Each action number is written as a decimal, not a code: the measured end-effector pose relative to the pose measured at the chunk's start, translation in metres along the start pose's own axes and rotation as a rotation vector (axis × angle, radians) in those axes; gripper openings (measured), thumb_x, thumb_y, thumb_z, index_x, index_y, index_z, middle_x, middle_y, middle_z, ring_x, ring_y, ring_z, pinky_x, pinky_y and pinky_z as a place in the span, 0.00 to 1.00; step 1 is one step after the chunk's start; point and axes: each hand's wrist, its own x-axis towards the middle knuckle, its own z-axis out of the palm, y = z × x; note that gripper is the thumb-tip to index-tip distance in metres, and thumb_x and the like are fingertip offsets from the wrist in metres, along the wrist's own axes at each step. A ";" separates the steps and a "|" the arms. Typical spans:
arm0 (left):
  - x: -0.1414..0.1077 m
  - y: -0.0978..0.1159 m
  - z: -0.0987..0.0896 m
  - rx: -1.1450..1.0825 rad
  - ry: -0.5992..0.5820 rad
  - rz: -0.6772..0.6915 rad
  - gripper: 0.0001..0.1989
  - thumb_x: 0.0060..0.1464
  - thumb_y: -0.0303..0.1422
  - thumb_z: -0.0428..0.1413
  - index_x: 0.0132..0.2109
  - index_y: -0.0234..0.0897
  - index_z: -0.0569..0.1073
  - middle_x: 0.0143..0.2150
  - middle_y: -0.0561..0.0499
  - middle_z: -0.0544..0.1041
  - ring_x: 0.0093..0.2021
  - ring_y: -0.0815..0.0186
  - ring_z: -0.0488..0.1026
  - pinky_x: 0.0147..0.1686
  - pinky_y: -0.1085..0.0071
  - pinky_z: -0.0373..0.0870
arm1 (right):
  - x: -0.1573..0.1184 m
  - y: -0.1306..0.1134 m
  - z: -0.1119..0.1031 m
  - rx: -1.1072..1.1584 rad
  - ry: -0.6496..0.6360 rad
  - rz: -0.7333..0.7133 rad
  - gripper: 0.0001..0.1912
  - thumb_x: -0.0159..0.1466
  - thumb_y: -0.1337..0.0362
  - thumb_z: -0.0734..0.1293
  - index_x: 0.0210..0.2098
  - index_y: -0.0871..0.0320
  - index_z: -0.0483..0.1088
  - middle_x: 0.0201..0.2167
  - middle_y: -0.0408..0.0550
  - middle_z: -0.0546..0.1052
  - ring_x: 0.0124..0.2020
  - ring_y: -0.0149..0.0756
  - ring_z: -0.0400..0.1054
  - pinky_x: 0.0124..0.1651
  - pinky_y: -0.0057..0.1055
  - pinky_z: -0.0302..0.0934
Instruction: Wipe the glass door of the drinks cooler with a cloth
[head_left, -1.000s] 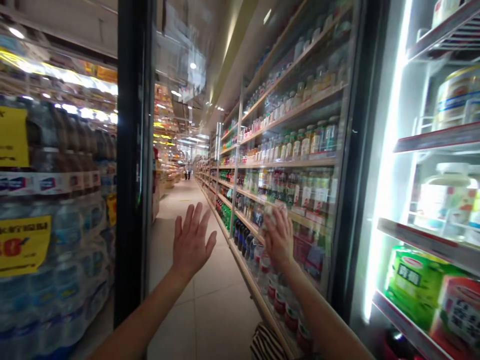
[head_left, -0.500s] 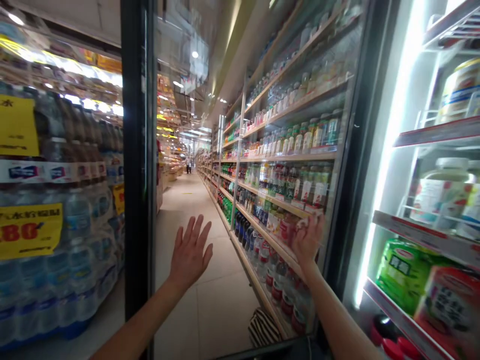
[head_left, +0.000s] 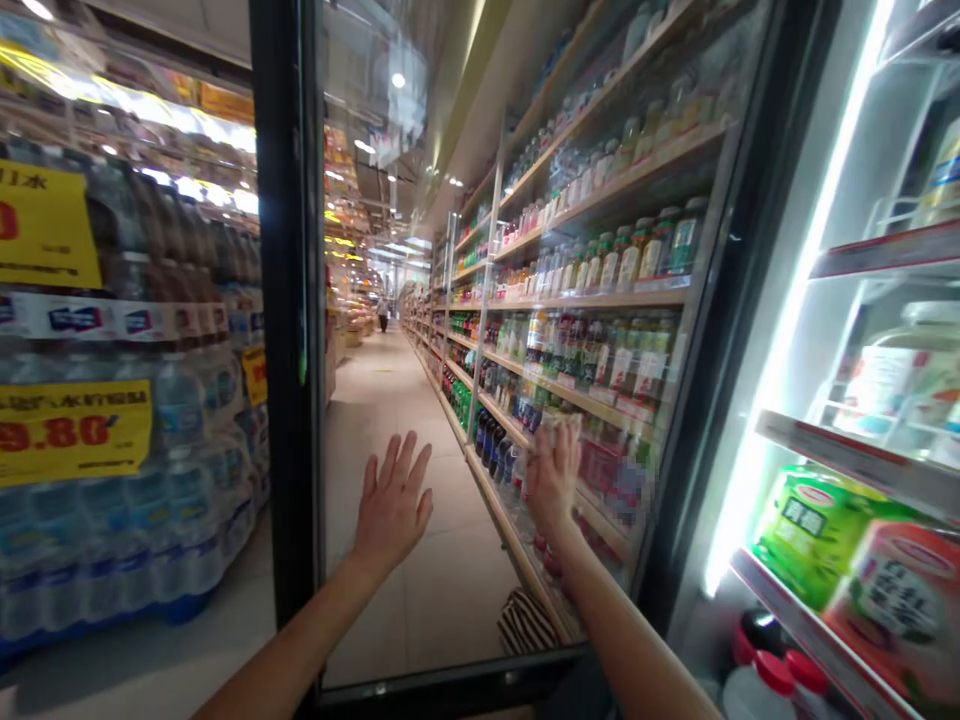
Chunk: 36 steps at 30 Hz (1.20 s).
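A glass door (head_left: 405,600) in a black frame stands open in front of me. My left hand (head_left: 395,500) lies on its pane with fingers spread, holding nothing. Farther right, my right hand (head_left: 553,485) is at the same pane, its fingers bent over what looks like a pale crumpled cloth (head_left: 559,428). Blur and the fingers hide most of that cloth. Bottles on shelves (head_left: 615,260) show in the glass behind the right hand. A striped black-and-cream patch (head_left: 525,622) appears low in the pane.
At right is a lit cooler with shelves (head_left: 847,450), a green pack (head_left: 810,530), a red pack (head_left: 900,600) and red-capped bottles (head_left: 772,675). Stacked bottled water (head_left: 112,520) with yellow price signs (head_left: 75,430) stands left. A person (head_left: 383,315) is far down the aisle.
My right hand has moved left across the glass, closer to my left hand. The left hand keeps its spread pose on the pane. The view has shifted slightly, showing more of the door's lower edge.
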 end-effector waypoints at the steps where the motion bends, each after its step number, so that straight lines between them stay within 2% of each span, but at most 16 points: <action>1: -0.001 0.000 0.000 -0.007 -0.005 -0.006 0.27 0.53 0.30 0.48 0.61 0.35 0.58 0.64 0.41 0.54 0.66 0.54 0.44 0.61 0.52 0.45 | -0.004 -0.011 0.002 0.027 -0.064 -0.098 0.26 0.62 0.70 0.57 0.60 0.56 0.54 0.63 0.56 0.54 0.67 0.46 0.37 0.61 0.52 0.48; 3: -0.002 -0.003 -0.001 -0.007 -0.021 0.004 0.27 0.53 0.30 0.48 0.61 0.35 0.57 0.64 0.41 0.54 0.66 0.54 0.45 0.61 0.52 0.44 | -0.007 -0.026 0.005 0.068 -0.168 -0.253 0.24 0.62 0.70 0.58 0.58 0.55 0.58 0.61 0.53 0.59 0.66 0.44 0.39 0.62 0.49 0.47; 4: -0.003 -0.006 -0.002 0.000 -0.028 0.017 0.28 0.53 0.30 0.48 0.62 0.36 0.57 0.64 0.42 0.55 0.66 0.54 0.46 0.61 0.52 0.44 | -0.005 -0.028 0.006 0.072 -0.182 -0.278 0.23 0.62 0.70 0.59 0.57 0.55 0.59 0.60 0.53 0.61 0.66 0.43 0.40 0.62 0.49 0.46; 5: -0.005 -0.009 -0.003 0.009 -0.033 0.031 0.28 0.53 0.30 0.47 0.62 0.36 0.56 0.64 0.42 0.56 0.65 0.55 0.47 0.61 0.52 0.43 | -0.001 -0.028 0.006 0.064 -0.168 -0.263 0.23 0.62 0.70 0.58 0.57 0.55 0.59 0.60 0.53 0.61 0.66 0.43 0.40 0.62 0.49 0.45; 10: -0.017 -0.024 -0.008 0.038 -0.019 0.005 0.30 0.54 0.30 0.47 0.64 0.35 0.52 0.63 0.41 0.58 0.65 0.55 0.48 0.61 0.51 0.42 | 0.016 -0.018 0.006 -0.008 0.014 0.021 0.25 0.64 0.69 0.55 0.61 0.58 0.53 0.63 0.59 0.53 0.67 0.48 0.36 0.60 0.55 0.44; 12: -0.022 -0.027 -0.010 0.051 -0.007 -0.023 0.30 0.54 0.30 0.47 0.64 0.33 0.51 0.63 0.39 0.57 0.65 0.55 0.47 0.61 0.51 0.44 | 0.006 -0.031 0.008 0.031 -0.063 -0.080 0.24 0.63 0.70 0.55 0.59 0.59 0.56 0.62 0.58 0.56 0.67 0.47 0.36 0.62 0.53 0.44; 15: -0.029 -0.031 -0.015 0.078 -0.010 -0.042 0.30 0.54 0.30 0.46 0.64 0.31 0.50 0.63 0.38 0.56 0.65 0.54 0.47 0.60 0.51 0.46 | -0.011 -0.058 0.011 0.114 -0.218 -0.393 0.22 0.62 0.71 0.57 0.55 0.56 0.62 0.59 0.50 0.63 0.67 0.41 0.39 0.64 0.46 0.40; 16: -0.031 -0.033 -0.017 0.085 -0.009 -0.042 0.30 0.54 0.31 0.46 0.64 0.31 0.50 0.63 0.37 0.56 0.65 0.54 0.47 0.60 0.51 0.47 | -0.011 -0.064 0.013 0.123 -0.237 -0.449 0.21 0.62 0.71 0.57 0.54 0.55 0.63 0.59 0.48 0.64 0.66 0.40 0.40 0.65 0.45 0.39; 18: -0.036 -0.038 -0.019 0.096 -0.006 -0.051 0.31 0.54 0.31 0.46 0.64 0.30 0.49 0.63 0.37 0.56 0.65 0.54 0.47 0.60 0.51 0.47 | -0.002 -0.069 0.015 0.112 -0.220 -0.427 0.20 0.62 0.70 0.58 0.54 0.55 0.63 0.58 0.48 0.65 0.66 0.39 0.40 0.65 0.46 0.38; 22: -0.045 -0.043 -0.022 0.096 -0.018 -0.073 0.31 0.54 0.31 0.46 0.64 0.30 0.48 0.63 0.36 0.56 0.65 0.54 0.48 0.60 0.52 0.48 | 0.020 -0.067 0.017 0.081 -0.122 -0.232 0.19 0.63 0.68 0.58 0.54 0.58 0.63 0.59 0.54 0.63 0.67 0.42 0.37 0.63 0.50 0.40; 24: -0.050 -0.042 -0.022 0.089 -0.031 -0.083 0.32 0.54 0.31 0.46 0.64 0.30 0.48 0.63 0.37 0.56 0.65 0.54 0.49 0.60 0.52 0.48 | 0.014 -0.068 0.015 0.113 -0.169 -0.309 0.20 0.63 0.70 0.58 0.55 0.58 0.62 0.59 0.53 0.63 0.67 0.41 0.37 0.64 0.49 0.40; 28: -0.058 -0.041 -0.024 0.076 -0.062 -0.076 0.33 0.53 0.30 0.46 0.65 0.32 0.47 0.63 0.38 0.56 0.64 0.55 0.52 0.60 0.54 0.49 | -0.003 -0.072 0.014 0.194 -0.318 -0.609 0.21 0.62 0.71 0.58 0.55 0.56 0.63 0.60 0.49 0.63 0.66 0.38 0.42 0.65 0.45 0.40; 30: -0.060 -0.042 -0.026 0.075 -0.065 -0.070 0.34 0.53 0.29 0.46 0.65 0.32 0.46 0.64 0.39 0.56 0.64 0.56 0.53 0.60 0.56 0.49 | 0.005 -0.076 0.017 0.171 -0.289 -0.577 0.21 0.62 0.71 0.58 0.54 0.55 0.63 0.59 0.48 0.64 0.66 0.38 0.41 0.65 0.45 0.38; 33: -0.062 -0.043 -0.027 0.080 -0.062 -0.062 0.34 0.53 0.30 0.46 0.65 0.32 0.45 0.64 0.39 0.55 0.64 0.56 0.52 0.60 0.56 0.49 | 0.022 -0.081 0.021 0.096 -0.178 -0.399 0.20 0.63 0.70 0.58 0.54 0.58 0.63 0.59 0.50 0.64 0.67 0.41 0.38 0.65 0.48 0.37; 34: -0.063 -0.044 -0.028 0.084 -0.065 -0.062 0.34 0.53 0.30 0.46 0.65 0.32 0.45 0.64 0.39 0.55 0.64 0.55 0.52 0.60 0.55 0.48 | 0.022 -0.083 0.020 0.086 -0.167 -0.392 0.19 0.63 0.70 0.57 0.54 0.58 0.63 0.59 0.51 0.64 0.67 0.42 0.38 0.65 0.48 0.37; 36: -0.065 -0.045 -0.029 0.090 -0.073 -0.052 0.34 0.53 0.29 0.46 0.65 0.32 0.45 0.64 0.39 0.55 0.64 0.55 0.52 0.60 0.55 0.49 | 0.014 -0.086 0.017 0.110 -0.198 -0.516 0.19 0.64 0.69 0.56 0.53 0.58 0.64 0.59 0.49 0.64 0.67 0.40 0.39 0.66 0.45 0.35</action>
